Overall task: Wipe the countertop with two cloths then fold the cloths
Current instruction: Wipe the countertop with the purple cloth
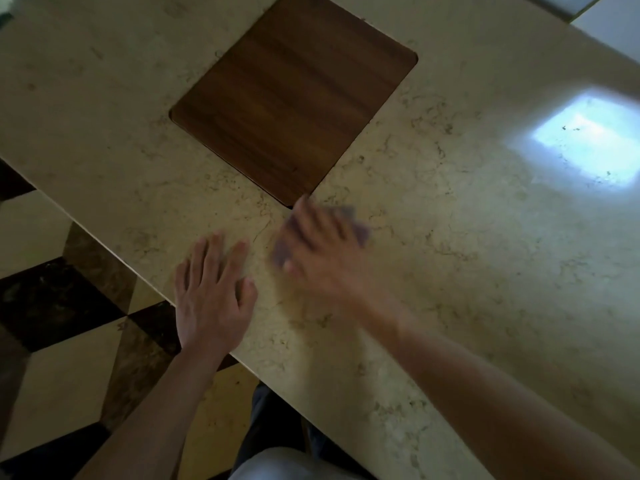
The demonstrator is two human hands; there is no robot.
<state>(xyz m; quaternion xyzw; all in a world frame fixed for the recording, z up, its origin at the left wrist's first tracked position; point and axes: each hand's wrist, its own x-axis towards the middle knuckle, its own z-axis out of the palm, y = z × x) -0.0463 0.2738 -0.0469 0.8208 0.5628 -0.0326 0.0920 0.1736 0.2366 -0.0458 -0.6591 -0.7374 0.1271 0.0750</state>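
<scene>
A beige marbled countertop fills most of the view. My right hand presses flat on a small greyish-purple cloth, just below the corner of the wooden panel; both are blurred by motion. The hand covers most of the cloth, and only its edges show on either side. My left hand lies flat on the counter near its front edge, fingers spread, with nothing under it. A second cloth is not in view.
A dark wooden panel is set flush into the counter behind my hands. The counter's front edge runs diagonally at the left, with a chequered floor below. A bright window reflection lies at the right.
</scene>
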